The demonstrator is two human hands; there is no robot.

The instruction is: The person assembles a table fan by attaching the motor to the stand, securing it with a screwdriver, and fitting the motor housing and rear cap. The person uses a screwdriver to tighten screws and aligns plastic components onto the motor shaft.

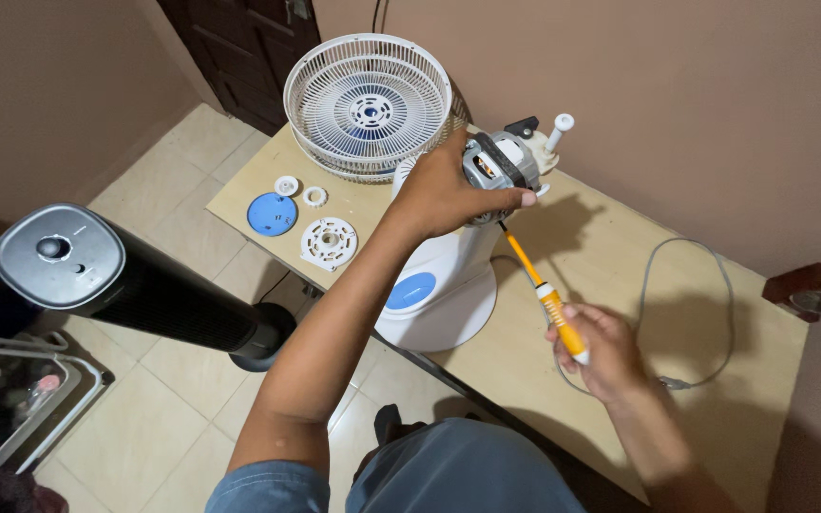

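The left hand clasps the bare grey metal fan motor atop the white fan base, near the beige desk front edge. The right hand grips an orange screwdriver, tip under the motor. Behind the motor lies the white grille.

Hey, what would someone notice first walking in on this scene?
Probably the bare fan motor at table centre, gripped by the left hand atop the white fan stand, while the right hand drives an orange screwdriver up into it. Behind lies the white fan grille; a black tower fan stands on the floor, left.
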